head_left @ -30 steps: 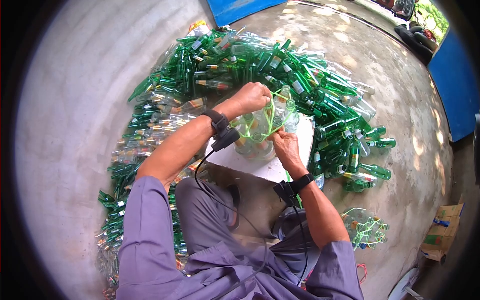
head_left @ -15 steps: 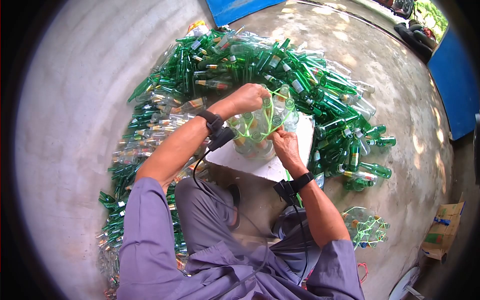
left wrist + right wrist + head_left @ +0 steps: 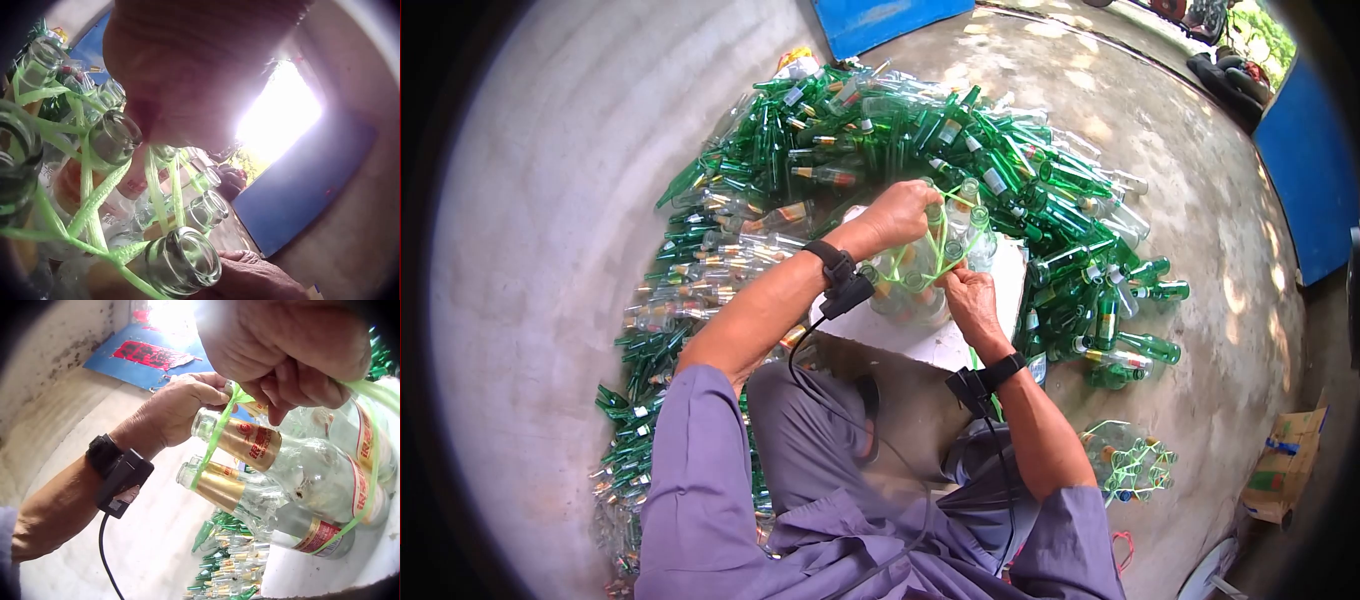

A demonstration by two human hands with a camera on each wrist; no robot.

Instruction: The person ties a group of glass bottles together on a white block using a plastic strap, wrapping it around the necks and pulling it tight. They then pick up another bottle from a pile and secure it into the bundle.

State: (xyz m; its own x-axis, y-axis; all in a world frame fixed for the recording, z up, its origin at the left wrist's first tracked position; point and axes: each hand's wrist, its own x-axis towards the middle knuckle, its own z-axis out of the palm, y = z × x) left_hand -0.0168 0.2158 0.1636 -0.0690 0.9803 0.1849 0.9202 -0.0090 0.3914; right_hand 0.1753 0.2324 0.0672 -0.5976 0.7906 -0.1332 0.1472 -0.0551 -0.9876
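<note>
Several clear glass bottles (image 3: 915,300) stand upright in a bundle on a white block (image 3: 1008,280). Bright green plastic cord (image 3: 215,440) winds around their necks and crosses between them, and a strand runs around the bodies. At the far left bottles of the bundle, my left hand (image 3: 898,215) pinches the cord beside a bottle mouth, thumb and fingertips close together. On the near right side, my right hand (image 3: 973,305) grips the cord with curled fingers. A length of it trails from that fist in the right wrist view. Gold and red labels show on the bottles.
Green bottles (image 3: 1040,195) lie heaped behind and right of the block, with clear ones (image 3: 745,220) piled at the left. Another tied bundle of bottles (image 3: 1130,465) sits on the floor at the right, near a cardboard box (image 3: 1285,465).
The head view has tipped slightly. My left hand has come a little nearer to me at the bottle necks, while my right hand keeps its hold on the cord.
</note>
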